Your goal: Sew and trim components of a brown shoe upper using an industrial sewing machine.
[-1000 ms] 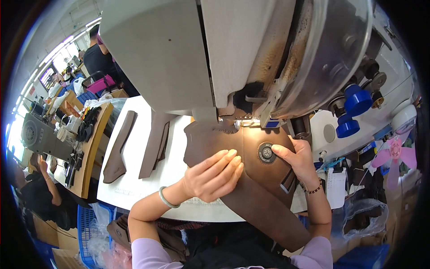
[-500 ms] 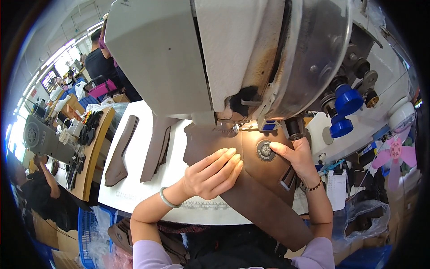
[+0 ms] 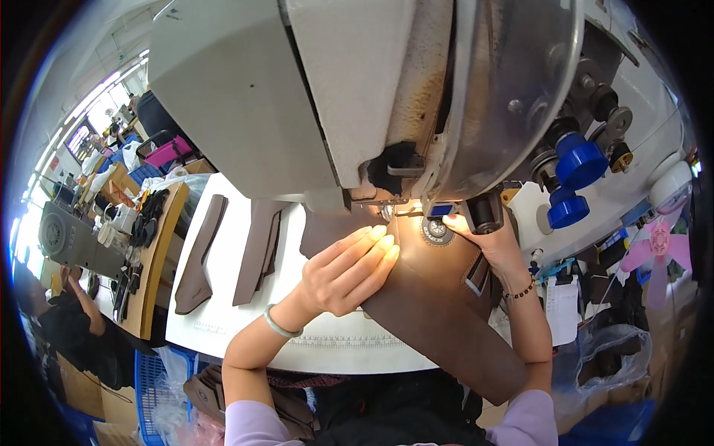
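A large brown leather-like piece (image 3: 439, 297) with a round dark badge (image 3: 436, 230) lies under the head of a sewing machine (image 3: 387, 97), on its white bed. My left hand (image 3: 346, 271) is closed on the left edge of this piece, its fingers pressed together on top and the thumb hidden. On the right side my right hand (image 3: 497, 249) grips the same piece, thumb on top beside the badge, the other fingers mostly out of sight. A lamp lights the stitching area at the needle; the needle itself is hard to make out.
Narrow brown cut pieces (image 3: 202, 256) and a small stack of brown strips (image 3: 259, 253) lie left on the white table (image 3: 223, 320). A blue basket (image 3: 152, 386) stands below. Blue knobs (image 3: 580, 162) and a pink fan (image 3: 658, 245) are right. Another person works far left.
The brown piece has slid away from me, its badge now close to the machine's foot. Both hands have moved slightly forward with it. The view has shifted a little.
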